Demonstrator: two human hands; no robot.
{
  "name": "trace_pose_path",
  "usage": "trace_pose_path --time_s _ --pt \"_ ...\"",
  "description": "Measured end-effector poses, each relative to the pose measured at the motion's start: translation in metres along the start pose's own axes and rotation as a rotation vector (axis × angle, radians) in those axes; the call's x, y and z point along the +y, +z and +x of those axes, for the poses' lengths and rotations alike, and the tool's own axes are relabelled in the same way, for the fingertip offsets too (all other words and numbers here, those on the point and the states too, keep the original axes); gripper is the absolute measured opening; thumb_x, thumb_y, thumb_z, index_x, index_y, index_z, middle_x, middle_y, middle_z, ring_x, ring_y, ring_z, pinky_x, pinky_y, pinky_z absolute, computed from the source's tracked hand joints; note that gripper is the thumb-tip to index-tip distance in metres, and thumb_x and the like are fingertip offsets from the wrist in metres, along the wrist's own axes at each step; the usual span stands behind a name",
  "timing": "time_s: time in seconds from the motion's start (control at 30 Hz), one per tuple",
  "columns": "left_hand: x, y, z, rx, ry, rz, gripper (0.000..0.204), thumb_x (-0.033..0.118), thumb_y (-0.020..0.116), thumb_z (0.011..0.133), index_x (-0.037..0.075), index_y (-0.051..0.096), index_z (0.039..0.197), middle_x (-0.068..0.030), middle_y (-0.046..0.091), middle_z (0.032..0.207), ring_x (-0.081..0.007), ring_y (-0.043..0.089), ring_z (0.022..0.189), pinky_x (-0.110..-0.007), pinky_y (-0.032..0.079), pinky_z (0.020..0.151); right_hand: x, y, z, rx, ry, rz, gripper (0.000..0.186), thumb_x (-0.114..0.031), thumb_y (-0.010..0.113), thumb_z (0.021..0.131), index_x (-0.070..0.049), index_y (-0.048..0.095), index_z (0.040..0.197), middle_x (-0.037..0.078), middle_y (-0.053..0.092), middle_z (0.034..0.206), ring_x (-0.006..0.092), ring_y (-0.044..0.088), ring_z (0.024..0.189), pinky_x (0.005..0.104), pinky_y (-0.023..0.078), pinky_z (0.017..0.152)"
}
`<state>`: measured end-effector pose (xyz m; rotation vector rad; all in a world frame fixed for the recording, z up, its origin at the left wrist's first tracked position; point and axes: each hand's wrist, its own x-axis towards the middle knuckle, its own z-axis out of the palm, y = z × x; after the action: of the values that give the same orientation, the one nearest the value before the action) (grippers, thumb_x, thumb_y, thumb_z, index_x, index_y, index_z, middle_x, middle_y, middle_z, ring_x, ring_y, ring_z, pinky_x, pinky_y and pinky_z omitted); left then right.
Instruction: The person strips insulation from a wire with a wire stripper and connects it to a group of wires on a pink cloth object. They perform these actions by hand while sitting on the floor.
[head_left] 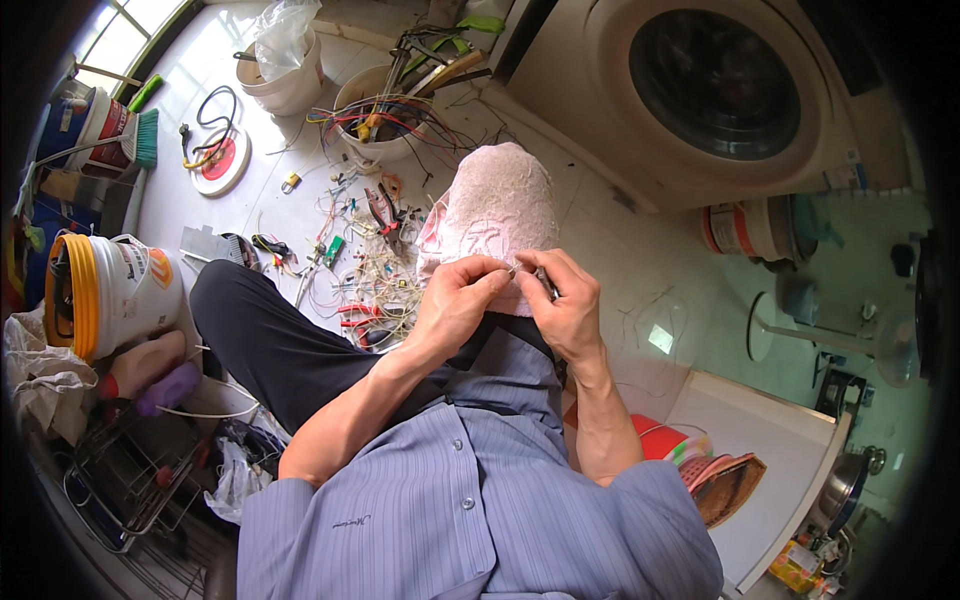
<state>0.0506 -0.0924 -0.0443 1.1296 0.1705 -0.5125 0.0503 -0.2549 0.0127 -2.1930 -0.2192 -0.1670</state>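
Over my right knee lies a pink towel (505, 185), and both hands meet above its near part. My left hand (462, 290) is closed in a pinch of thumb and forefinger. My right hand (565, 305) is closed too, its fingertips nearly touching the left ones. A small dark tool with a metallic look (546, 283) sits in the right hand; its kind is hidden by the fingers. Between the fingertips is a tiny pale piece (513, 270), too small to name. Left of the towel, red-handled pliers (384, 212) rest among loose wires (375, 275) on the floor.
A white bucket of wires and tools (385, 120) stands beyond the towel, near another white bucket (285, 85). At upper right is a washing machine (690, 90). A white bucket with yellow rings (110, 295) is at left. A coiled cable (210, 130) lies by a round lid (222, 175).
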Motion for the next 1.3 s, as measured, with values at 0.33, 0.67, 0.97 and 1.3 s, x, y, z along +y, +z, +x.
trace_pose_path --time_s 0.33,0.67,0.97,1.3 --pt "0.017 0.001 -0.009 0.023 0.074 0.202 0.019 0.010 0.064 0.096 -0.006 0.071 0.103 -0.0025 0.071 0.088 -0.0066 0.062 0.078 -0.022 0.051 0.071 0.010 0.003 -0.004 -0.046 -0.115 0.017 0.019 0.001 0.071 0.080 0.000 0.069 0.099 0.014 0.069 0.085 0.0292 0.068 0.071 0.0353 0.053 0.064" --pt "0.013 0.001 -0.012 0.031 0.106 0.401 0.017 0.011 0.064 0.095 -0.005 0.070 0.098 -0.0007 0.068 0.081 -0.0057 0.059 0.075 -0.023 0.048 0.066 0.012 0.004 -0.004 -0.062 -0.045 -0.050 0.015 -0.001 0.069 0.077 0.000 0.068 0.093 0.016 0.066 0.077 0.0317 0.066 0.064 0.0368 0.051 0.057" --pt "0.026 -0.002 -0.015 -0.112 -0.159 -0.181 0.009 0.013 0.066 0.095 0.004 0.069 0.096 0.0043 0.062 0.076 -0.0014 0.043 0.057 -0.019 0.030 0.050 0.000 -0.006 0.000 -0.192 0.231 0.208 0.009 -0.002 0.064 0.085 0.002 0.067 0.092 0.011 0.066 0.068 0.0094 0.059 0.061 0.0295 0.049 0.056" --pt "0.044 0.004 -0.027 -0.214 -0.269 -0.429 0.012 0.016 0.063 0.099 0.005 0.067 0.097 0.0078 0.048 0.067 -0.0024 0.033 0.052 -0.020 0.023 0.047 -0.024 -0.028 0.006 -0.256 0.247 0.324 0.011 0.001 0.064 0.085 0.002 0.068 0.096 0.007 0.070 0.081 0.0094 0.062 0.072 0.0264 0.050 0.065"
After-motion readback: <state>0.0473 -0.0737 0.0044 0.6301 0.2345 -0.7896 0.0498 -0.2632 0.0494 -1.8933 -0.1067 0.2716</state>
